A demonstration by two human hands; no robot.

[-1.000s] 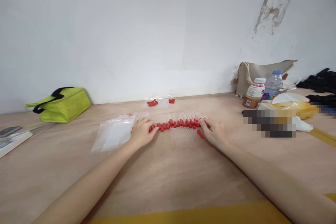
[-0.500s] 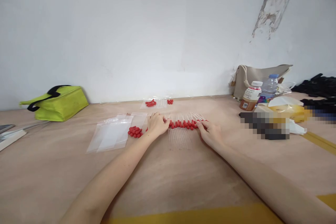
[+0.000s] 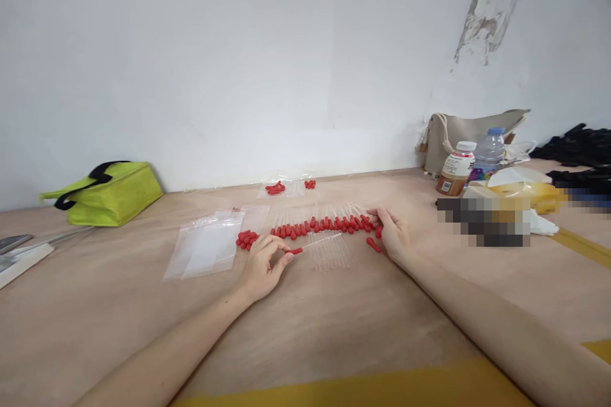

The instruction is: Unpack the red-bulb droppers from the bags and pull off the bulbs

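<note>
A row of clear droppers with red bulbs (image 3: pixel 329 225) lies across the middle of the wooden table (image 3: pixel 305 324). My left hand (image 3: pixel 261 262) pinches one dropper (image 3: pixel 312 245) by its red bulb end, just in front of the row. My right hand (image 3: pixel 394 232) rests at the right end of the row with fingers curled on the bulbs there. A loose red bulb (image 3: pixel 373 244) lies by that hand. A small heap of red bulbs (image 3: pixel 245 239) sits left of my left hand, beside a fan of clear zip bags (image 3: pixel 210 243).
Filled bags with red bulbs (image 3: pixel 286 187) lie near the wall. A lime green bag (image 3: pixel 107 192) is at the back left, a book edge (image 3: pixel 21 261) far left. Bottles (image 3: pixel 456 168), a beige bag (image 3: pixel 470 133) and yellow packaging (image 3: pixel 525 194) crowd the right.
My left hand has drawn back from the row toward me, now pinching a single dropper. My right hand stayed at the row's right end, and a loose bulb shows beside it.
</note>
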